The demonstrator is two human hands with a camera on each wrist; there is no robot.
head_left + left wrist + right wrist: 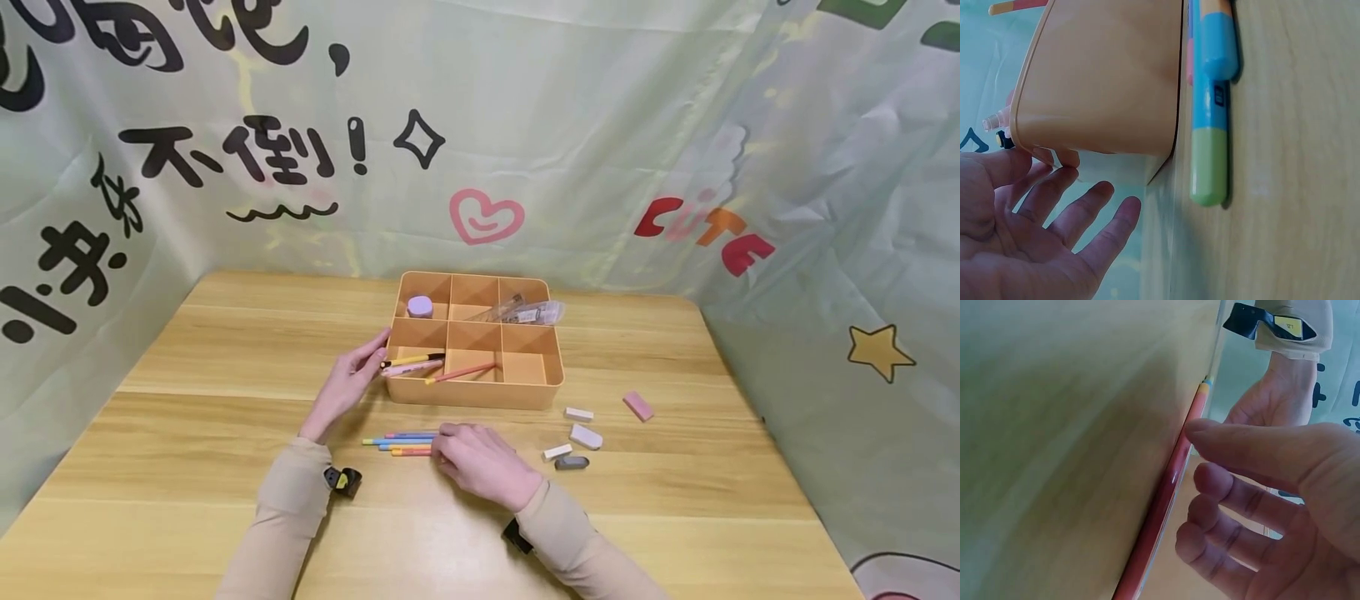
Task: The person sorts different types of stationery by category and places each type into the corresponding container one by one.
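A tan compartment organizer (480,396) stands on the table. My left hand (348,382) is at its left end, fingers extended; in the left wrist view the fingertips (1067,177) touch the organizer's corner. Below the box, several colored pens (397,442) lie side by side, their right ends hidden under my right hand (483,462). In the right wrist view the thumb tip meets the edge of a red pen (1169,478) lying on the tabletop, while the other fingers bend loosely beside it. A yellow-and-black pen (412,361), a pink one and a red one (461,372) rest in front compartments.
A purple item (420,307) sits in the back left compartment, clear plastic pieces (536,313) in the back right. Right of my right hand lie white erasers (586,437), a grey one (572,462) and a pink one (638,406). Printed cloth hangs behind the table.
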